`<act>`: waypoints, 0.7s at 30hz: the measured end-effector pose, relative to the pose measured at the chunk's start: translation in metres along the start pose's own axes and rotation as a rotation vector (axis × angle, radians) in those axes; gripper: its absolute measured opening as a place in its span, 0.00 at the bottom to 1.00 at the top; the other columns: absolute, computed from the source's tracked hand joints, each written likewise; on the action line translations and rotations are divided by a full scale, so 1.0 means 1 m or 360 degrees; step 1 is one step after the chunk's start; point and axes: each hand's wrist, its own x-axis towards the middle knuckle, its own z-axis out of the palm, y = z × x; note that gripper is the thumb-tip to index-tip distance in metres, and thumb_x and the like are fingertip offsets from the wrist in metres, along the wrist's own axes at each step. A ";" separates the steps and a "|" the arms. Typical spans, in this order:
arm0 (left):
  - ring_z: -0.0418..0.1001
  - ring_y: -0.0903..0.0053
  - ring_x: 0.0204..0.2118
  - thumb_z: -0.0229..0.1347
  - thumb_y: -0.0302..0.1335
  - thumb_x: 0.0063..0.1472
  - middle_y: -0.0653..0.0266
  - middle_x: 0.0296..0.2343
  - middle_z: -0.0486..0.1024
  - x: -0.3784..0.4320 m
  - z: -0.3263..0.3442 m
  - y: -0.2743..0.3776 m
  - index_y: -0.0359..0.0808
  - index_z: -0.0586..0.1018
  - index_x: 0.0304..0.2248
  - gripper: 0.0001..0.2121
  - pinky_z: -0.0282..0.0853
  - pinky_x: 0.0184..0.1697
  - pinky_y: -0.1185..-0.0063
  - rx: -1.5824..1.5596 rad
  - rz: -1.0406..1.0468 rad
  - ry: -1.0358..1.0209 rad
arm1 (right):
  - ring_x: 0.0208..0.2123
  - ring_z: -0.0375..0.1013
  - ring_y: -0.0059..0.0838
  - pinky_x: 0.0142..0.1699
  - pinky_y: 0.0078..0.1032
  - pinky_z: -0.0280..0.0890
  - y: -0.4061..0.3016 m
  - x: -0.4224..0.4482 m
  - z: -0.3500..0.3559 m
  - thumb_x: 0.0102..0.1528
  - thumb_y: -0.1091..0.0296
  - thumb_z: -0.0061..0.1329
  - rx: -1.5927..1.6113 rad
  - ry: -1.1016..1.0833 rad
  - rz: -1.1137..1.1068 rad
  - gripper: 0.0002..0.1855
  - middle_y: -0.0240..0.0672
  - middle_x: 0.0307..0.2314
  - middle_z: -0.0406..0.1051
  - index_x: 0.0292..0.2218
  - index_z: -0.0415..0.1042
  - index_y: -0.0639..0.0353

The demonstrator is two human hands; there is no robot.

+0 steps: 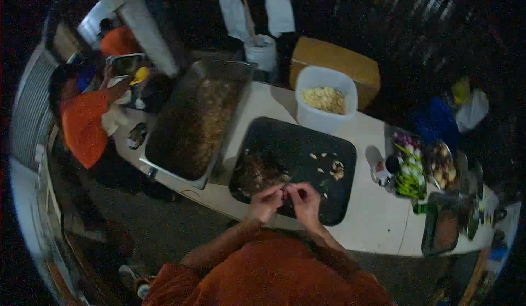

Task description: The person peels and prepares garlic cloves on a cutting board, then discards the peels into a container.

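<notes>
My left hand (265,206) and my right hand (305,207) meet over the near edge of a dark tray (296,137). Pinched between the fingertips of both is a small reddish piece (285,193), perhaps a clove or small bulb; fingers cover most of it. A brownish heap of what look like cloves and skins (261,172) lies on the tray's left part, just beyond my left hand. Several pale cloves (337,169) are scattered on the right part. Behind the tray stands a white plastic tub (326,119) holding pale yellowish pieces, probably peeled cloves (322,99).
Left of the tray is a deep metal pan (201,178) with brownish contents. A cardboard box (337,59) sits behind the tub. Vegetables in a container (411,166), a metal bowl (441,166) and a dark green tray (439,228) occupy the right. Two people in orange work at left.
</notes>
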 end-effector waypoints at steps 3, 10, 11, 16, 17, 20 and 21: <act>0.60 0.88 0.18 0.48 0.37 0.61 0.68 0.25 0.69 0.004 -0.025 -0.003 0.39 0.67 0.49 0.18 0.58 0.18 0.86 -0.0472 -0.0433 -0.0154 | 0.27 0.70 0.20 0.33 0.20 0.67 0.013 0.001 0.004 0.54 0.75 0.46 0.0218 -0.0031 -0.0027 0.04 0.36 0.26 0.71 0.32 0.69 0.65; 0.57 0.90 0.18 0.48 0.32 0.62 0.71 0.19 0.63 -0.001 -0.007 0.028 0.34 0.67 0.49 0.18 0.51 0.17 0.87 -0.0427 -0.0368 -0.0180 | 0.30 0.73 0.28 0.36 0.23 0.70 -0.010 0.013 -0.011 0.55 0.71 0.46 0.1550 -0.0152 0.1077 0.08 0.37 0.28 0.71 0.36 0.69 0.65; 0.57 0.89 0.19 0.48 0.32 0.62 0.72 0.19 0.63 -0.002 -0.001 0.030 0.32 0.67 0.49 0.18 0.51 0.18 0.87 -0.0165 -0.0158 -0.0006 | 0.30 0.73 0.28 0.36 0.22 0.69 -0.009 0.012 -0.011 0.55 0.72 0.46 0.1455 -0.0179 0.0946 0.08 0.37 0.29 0.71 0.37 0.69 0.65; 0.58 0.88 0.21 0.48 0.30 0.61 0.73 0.22 0.63 0.001 0.000 0.023 0.32 0.68 0.48 0.17 0.53 0.21 0.85 -0.0236 -0.0127 0.0032 | 0.31 0.73 0.29 0.38 0.22 0.69 -0.010 0.007 -0.011 0.54 0.72 0.48 0.1174 -0.0165 0.0761 0.11 0.39 0.30 0.72 0.39 0.70 0.68; 0.58 0.88 0.21 0.48 0.30 0.61 0.72 0.23 0.64 0.002 0.000 0.026 0.32 0.68 0.48 0.17 0.54 0.21 0.85 -0.0300 -0.0335 0.0057 | 0.32 0.73 0.28 0.38 0.22 0.69 -0.010 0.008 -0.016 0.53 0.72 0.48 0.1119 -0.0185 0.0732 0.12 0.39 0.30 0.72 0.39 0.70 0.68; 0.58 0.87 0.21 0.48 0.30 0.62 0.72 0.25 0.65 0.021 -0.035 -0.014 0.34 0.68 0.49 0.17 0.55 0.21 0.84 -0.0410 0.0346 0.0077 | 0.32 0.72 0.27 0.38 0.22 0.68 -0.015 0.009 -0.021 0.53 0.71 0.49 0.1150 -0.0207 0.0775 0.12 0.38 0.30 0.72 0.39 0.70 0.67; 0.58 0.87 0.21 0.48 0.30 0.62 0.72 0.25 0.65 0.024 -0.039 -0.019 0.34 0.68 0.49 0.17 0.55 0.21 0.84 -0.0408 0.0344 0.0076 | 0.33 0.72 0.27 0.38 0.22 0.68 -0.015 0.009 -0.023 0.53 0.70 0.49 0.1228 -0.0198 0.0855 0.12 0.37 0.30 0.72 0.39 0.71 0.66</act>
